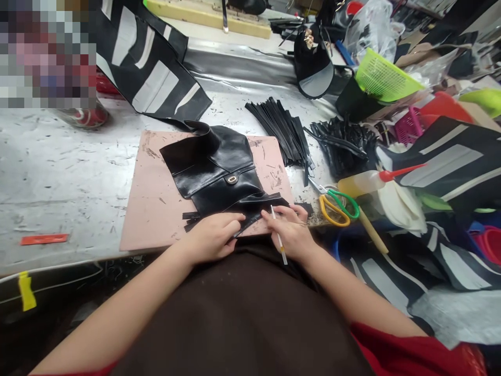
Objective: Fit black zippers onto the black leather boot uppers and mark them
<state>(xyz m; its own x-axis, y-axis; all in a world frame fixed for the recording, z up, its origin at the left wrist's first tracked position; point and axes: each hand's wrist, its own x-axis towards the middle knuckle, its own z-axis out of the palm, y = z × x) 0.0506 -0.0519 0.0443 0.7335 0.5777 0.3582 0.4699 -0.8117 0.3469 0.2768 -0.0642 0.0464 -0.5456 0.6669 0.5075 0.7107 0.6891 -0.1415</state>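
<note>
A glossy black leather piece (219, 156) with an oval gold-rimmed fitting (231, 179) lies partly folded on a pinkish board (135, 209). My left hand (215, 234) is closed at its near edge, fingers curled on the leather. Close by, my right hand (291, 230) pinches a thin white pen-like stick (279, 241), and its fingers also meet the leather's near right edge. Between the hands runs a narrow black strip along that edge. Black strip ends, which look like zipper tape (191, 215), stick out at the left.
Right of the board lie black strips (279, 128), scissors (338, 203) with green and orange handles, and a glue bottle (360, 183) with a red nozzle. Black panels with white patches (156, 86) lie at the back. A green basket (385, 75) stands far right.
</note>
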